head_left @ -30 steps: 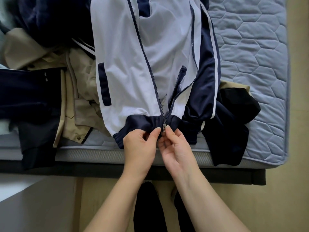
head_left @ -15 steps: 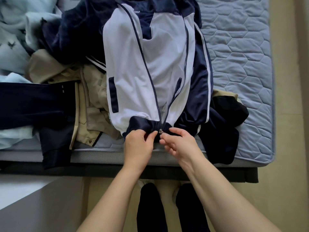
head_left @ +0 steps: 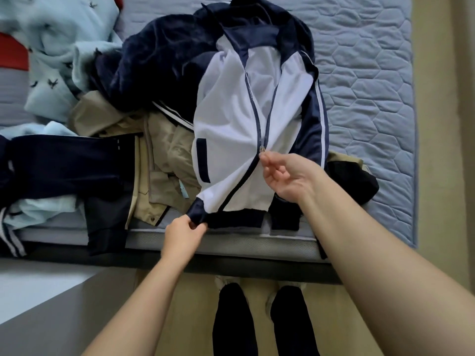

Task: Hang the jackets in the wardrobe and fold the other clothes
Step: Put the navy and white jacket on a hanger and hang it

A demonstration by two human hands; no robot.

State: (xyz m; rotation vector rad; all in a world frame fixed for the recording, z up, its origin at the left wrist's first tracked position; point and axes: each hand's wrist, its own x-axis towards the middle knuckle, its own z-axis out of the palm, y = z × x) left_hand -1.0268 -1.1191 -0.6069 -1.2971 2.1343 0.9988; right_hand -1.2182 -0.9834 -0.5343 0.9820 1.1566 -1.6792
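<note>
Zipping a jacket (head_left: 226,119), read near to far; left hand (head_left: 183,229) nearest, at the near edge of the bed (head_left: 372,73), fingers curled and pinching the navy hem (head_left: 236,218) at the zip's foot; right hand (head_left: 288,173) farther off and to the right, thumb and forefinger pinched on the slider (head_left: 262,149), which lies just up and left of the palm. Jacket front up on the bed, its left side over a heap (head_left: 164,140) of clothes; long axis running away from the person, hem near, collar (head_left: 257,34) far; teeth joined below the slider, parted beyond it. Judged: the pull goes away along the zip toward the collar, with the left hand anchoring.
</note>
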